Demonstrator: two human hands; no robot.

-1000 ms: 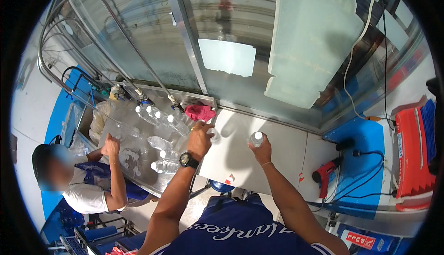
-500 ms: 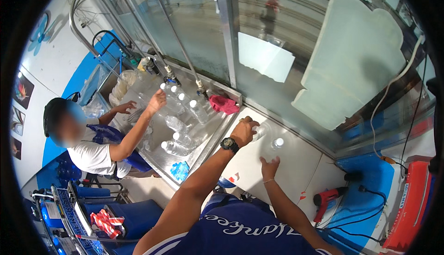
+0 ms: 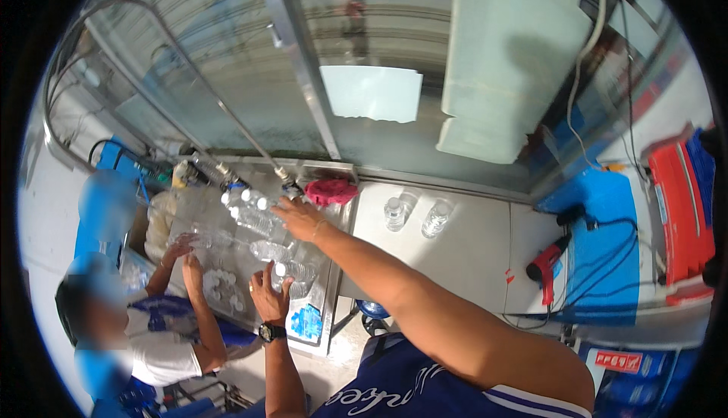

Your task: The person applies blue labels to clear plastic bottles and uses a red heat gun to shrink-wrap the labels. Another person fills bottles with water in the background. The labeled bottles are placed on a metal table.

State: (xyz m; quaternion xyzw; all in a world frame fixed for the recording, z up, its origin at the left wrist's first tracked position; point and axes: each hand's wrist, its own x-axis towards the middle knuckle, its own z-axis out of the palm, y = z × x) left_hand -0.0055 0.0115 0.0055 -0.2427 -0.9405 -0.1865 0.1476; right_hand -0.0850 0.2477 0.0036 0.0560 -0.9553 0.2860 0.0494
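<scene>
My left hand (image 3: 269, 297), a watch on its wrist, has thumb and fingers around the capped end of a clear plastic bottle (image 3: 302, 275) that lies in the metal sink tray. Farther back, my right hand (image 3: 302, 221) reaches across to the left, its fingers curled at the top of another clear bottle (image 3: 254, 221) with a white cap; its far fingertips are partly hidden. Between my hands lies one more clear bottle (image 3: 269, 251). On the white table stand two capped bottles, the left bottle (image 3: 394, 215) and the right bottle (image 3: 435, 221).
At left a co-worker's hands (image 3: 186, 255) are over the sink tray (image 3: 331, 297), near a cluster of white caps (image 3: 224, 289). A pink cloth (image 3: 331, 191) lies at the tray's back corner, a blue crumpled piece (image 3: 306, 322) near its front. A red heat gun (image 3: 547, 266) with cable lies right.
Both my hands have left the white table and moved left to the bottles in the sink tray. Two bottles now stand released on the table. The view has swung with my head.
</scene>
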